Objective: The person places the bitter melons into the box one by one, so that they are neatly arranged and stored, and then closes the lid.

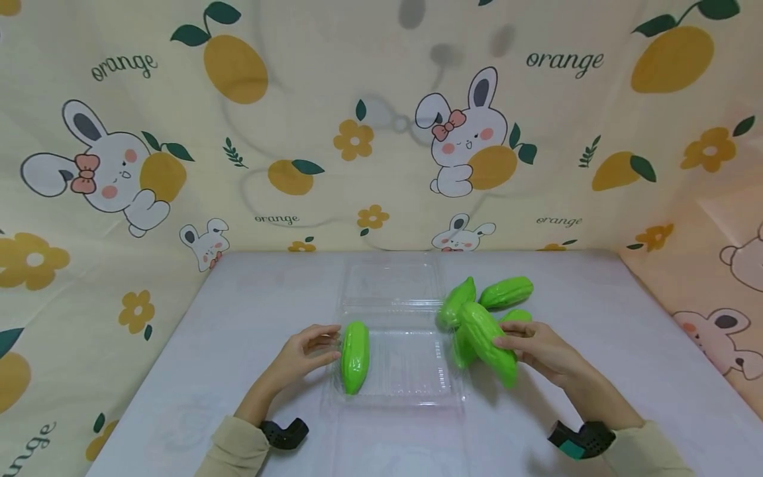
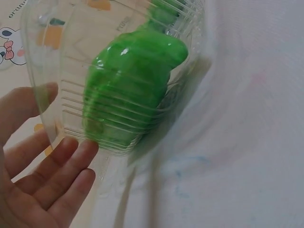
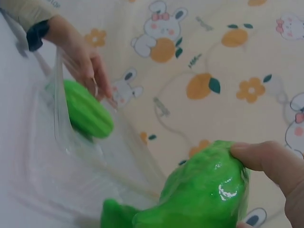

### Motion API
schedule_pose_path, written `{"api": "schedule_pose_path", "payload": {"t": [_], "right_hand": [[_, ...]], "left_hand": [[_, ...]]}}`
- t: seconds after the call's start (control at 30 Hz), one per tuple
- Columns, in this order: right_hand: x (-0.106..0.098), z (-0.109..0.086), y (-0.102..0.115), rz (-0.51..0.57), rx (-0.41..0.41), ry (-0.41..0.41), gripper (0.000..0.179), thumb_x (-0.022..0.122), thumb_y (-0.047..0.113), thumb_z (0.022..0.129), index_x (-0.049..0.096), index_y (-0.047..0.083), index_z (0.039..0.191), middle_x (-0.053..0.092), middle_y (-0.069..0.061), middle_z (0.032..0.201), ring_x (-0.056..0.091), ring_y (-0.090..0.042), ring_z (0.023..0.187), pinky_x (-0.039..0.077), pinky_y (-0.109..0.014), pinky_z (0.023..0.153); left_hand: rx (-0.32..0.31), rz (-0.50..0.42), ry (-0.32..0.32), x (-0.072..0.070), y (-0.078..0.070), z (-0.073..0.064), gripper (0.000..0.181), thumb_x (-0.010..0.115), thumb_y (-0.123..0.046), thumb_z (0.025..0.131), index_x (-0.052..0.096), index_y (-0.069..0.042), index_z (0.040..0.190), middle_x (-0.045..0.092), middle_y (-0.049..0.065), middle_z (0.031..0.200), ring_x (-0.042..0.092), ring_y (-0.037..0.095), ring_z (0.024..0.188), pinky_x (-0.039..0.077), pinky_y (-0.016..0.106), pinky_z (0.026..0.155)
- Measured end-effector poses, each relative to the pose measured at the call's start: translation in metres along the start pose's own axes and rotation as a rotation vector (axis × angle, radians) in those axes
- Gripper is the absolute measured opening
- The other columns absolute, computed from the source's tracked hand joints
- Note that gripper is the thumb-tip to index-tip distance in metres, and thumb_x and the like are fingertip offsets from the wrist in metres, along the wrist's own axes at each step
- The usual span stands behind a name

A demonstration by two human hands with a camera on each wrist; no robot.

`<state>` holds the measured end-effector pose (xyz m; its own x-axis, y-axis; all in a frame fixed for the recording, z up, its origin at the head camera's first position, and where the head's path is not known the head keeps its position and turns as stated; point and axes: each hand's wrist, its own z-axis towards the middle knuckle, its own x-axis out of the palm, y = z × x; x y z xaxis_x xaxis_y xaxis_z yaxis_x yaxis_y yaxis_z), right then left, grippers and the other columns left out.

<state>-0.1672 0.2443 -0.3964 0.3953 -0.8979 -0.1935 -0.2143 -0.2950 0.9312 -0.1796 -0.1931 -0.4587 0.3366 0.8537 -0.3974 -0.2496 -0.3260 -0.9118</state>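
Note:
A clear plastic box (image 1: 405, 391) lies with its lid folded back, and one ridged green gourd (image 1: 355, 358) sits inside along its left wall. My left hand (image 1: 306, 354) holds the box's left edge. In the left wrist view, the thumb is at the rim, and the bent fingers (image 2: 85, 152) are against the outside of the wall. Over the box's right side, my right hand (image 1: 539, 348) grips another green gourd (image 1: 489, 338) between thumb and fingers. Its tapered end points down and toward me. Close behind it are several more green gourds (image 1: 457, 301), partly covered by the held one.
A further green gourd (image 1: 507, 292) lies on the white table (image 1: 596, 298) at the back right. The transparent lid (image 1: 390, 281) extends toward the back wall. A printed cloth (image 1: 381, 86) with rabbits and oranges hangs behind and at both sides.

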Motion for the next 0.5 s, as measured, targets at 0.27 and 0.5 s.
{"api": "schedule_pose_path", "payload": {"t": [0.27, 0.5], "right_hand": [[0.011, 0.006, 0.007, 0.066, -0.015, 0.034, 0.071, 0.059, 0.021, 0.095, 0.025, -0.021, 0.141, 0.058, 0.002, 0.118, 0.061, 0.002, 0.097, 0.053, -0.015, 0.087], [0.020, 0.011, 0.013, 0.101, -0.032, 0.061, 0.071, 0.058, 0.022, 0.095, 0.025, -0.022, 0.141, 0.059, 0.007, 0.111, 0.061, 0.000, 0.096, 0.054, -0.018, 0.087]], "left_hand": [[0.010, -0.002, 0.003, 0.000, -0.002, 0.000, 0.053, 0.069, -0.018, 0.089, 0.051, 0.003, 0.135, 0.059, 0.022, 0.127, 0.057, 0.039, 0.120, 0.051, 0.036, 0.106], [0.005, 0.006, -0.004, 0.001, -0.001, 0.000, 0.052, 0.069, -0.019, 0.089, 0.052, 0.000, 0.135, 0.059, 0.021, 0.128, 0.057, 0.038, 0.121, 0.051, 0.036, 0.107]]}}
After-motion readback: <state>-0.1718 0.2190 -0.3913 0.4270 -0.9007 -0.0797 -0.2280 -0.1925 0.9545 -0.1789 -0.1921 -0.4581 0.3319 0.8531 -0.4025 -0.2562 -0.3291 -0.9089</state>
